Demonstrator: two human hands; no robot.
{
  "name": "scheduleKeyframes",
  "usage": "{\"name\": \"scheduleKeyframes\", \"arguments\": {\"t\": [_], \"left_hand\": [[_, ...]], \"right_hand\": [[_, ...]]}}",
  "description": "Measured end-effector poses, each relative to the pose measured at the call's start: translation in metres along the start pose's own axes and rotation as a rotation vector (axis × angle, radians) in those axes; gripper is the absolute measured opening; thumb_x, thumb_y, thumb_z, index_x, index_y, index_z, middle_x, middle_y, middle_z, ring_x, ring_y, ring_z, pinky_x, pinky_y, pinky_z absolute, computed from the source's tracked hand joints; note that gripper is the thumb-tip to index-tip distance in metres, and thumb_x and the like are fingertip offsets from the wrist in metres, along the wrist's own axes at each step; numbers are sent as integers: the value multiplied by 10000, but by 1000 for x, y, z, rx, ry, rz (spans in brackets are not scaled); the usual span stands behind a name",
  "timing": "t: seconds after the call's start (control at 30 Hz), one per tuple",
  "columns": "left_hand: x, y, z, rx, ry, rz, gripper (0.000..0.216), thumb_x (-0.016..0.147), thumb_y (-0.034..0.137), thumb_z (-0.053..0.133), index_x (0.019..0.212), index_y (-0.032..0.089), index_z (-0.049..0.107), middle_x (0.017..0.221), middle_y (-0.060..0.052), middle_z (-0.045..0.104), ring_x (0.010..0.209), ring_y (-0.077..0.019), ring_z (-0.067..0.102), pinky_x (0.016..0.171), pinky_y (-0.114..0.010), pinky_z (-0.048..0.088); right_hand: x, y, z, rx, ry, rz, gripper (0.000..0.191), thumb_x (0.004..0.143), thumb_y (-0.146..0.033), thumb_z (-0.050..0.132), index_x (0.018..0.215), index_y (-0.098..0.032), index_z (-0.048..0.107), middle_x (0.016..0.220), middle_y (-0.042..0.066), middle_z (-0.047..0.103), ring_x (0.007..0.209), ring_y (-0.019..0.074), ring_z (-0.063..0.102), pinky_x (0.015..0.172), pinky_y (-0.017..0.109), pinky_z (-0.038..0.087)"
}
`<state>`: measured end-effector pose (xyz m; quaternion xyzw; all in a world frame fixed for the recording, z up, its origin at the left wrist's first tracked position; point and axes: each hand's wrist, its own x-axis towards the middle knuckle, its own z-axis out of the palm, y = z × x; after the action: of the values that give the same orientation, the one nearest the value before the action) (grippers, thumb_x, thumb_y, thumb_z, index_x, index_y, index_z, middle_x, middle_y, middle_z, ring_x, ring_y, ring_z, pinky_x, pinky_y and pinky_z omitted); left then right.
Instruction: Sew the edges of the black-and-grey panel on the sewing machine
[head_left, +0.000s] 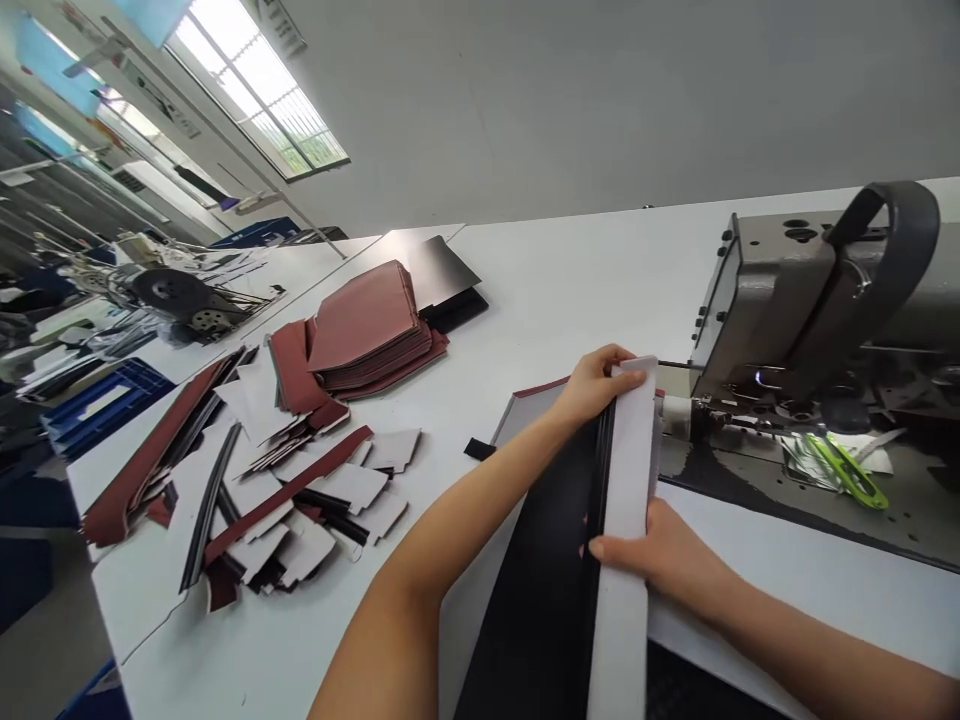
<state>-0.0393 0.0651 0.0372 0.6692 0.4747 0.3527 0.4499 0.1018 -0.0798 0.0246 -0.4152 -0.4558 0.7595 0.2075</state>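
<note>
On the desk [570,270], the left hand [596,388] and right hand [660,550] grip a white strip [626,520] on a black panel [536,570]; a slack grip could let it slide.

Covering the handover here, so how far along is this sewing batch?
Looks done: a stack of folded maroon pieces on the white table. In hand: the left hand and right hand hold a white strip along a black panel, beside the sewing machine. Apparently left: loose white-and-maroon pieces, scattered and unstacked.
</note>
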Motion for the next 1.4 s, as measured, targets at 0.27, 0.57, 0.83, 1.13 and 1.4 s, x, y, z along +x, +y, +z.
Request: {"name": "scheduleKeyframes", "arguments": {"t": [0.27, 0.57, 0.83, 1.13, 1.4], "left_hand": [[-4, -26, 16, 467, 48, 217, 214, 973, 339, 580, 831, 200, 658, 903, -4, 696, 814, -143, 629, 746, -253, 456], [21, -27, 11, 541, 19, 200, 209, 967, 357, 611, 826, 213, 664, 916, 19, 723, 800, -132, 630, 722, -243, 436], [26, -28, 22, 547, 45, 202, 204, 949, 311, 601, 793, 194, 658, 867, 29, 708, 714, -108, 573, 660, -243, 380], [27, -36, 17, 445, 42, 210, 229, 919, 350, 647, 776, 174, 686, 818, 21, 696, 706, -109, 581, 671, -233, 431], [28, -29, 15, 435, 21, 197, 174, 907, 302, 659, 776, 193, 697, 808, -1, 721, 728, -152, 629, 675, -254, 501]], "right_hand": [[-39, 21, 1, -217, -34, 139, 233, 830, -360, 648, 949, -163, 685, 888, 43, 715, 830, 236, 669, 682, 286, 534], [-35, 37, -35, -821, 274, -748, 558, 984, -55, 317, 1521, -203, 345, 1146, 94, 672, 901, 175, 664, 774, 321, 590], [1, 17, -64, -1482, 433, -1159, 298, 889, 42, 485, 1104, -30, 678, 1164, 199, 653, 1138, 334, 590, 884, 476, 566], [5, 24, -64, -1416, 455, -1128, 295, 897, 1, 483, 1059, -72, 719, 1211, 155, 695, 1239, 338, 585, 1045, 546, 522], [2, 16, -64, -1453, 422, -1097, 275, 865, -46, 521, 1037, -79, 734, 1199, 156, 702, 1203, 332, 607, 1019, 508, 540]]}}
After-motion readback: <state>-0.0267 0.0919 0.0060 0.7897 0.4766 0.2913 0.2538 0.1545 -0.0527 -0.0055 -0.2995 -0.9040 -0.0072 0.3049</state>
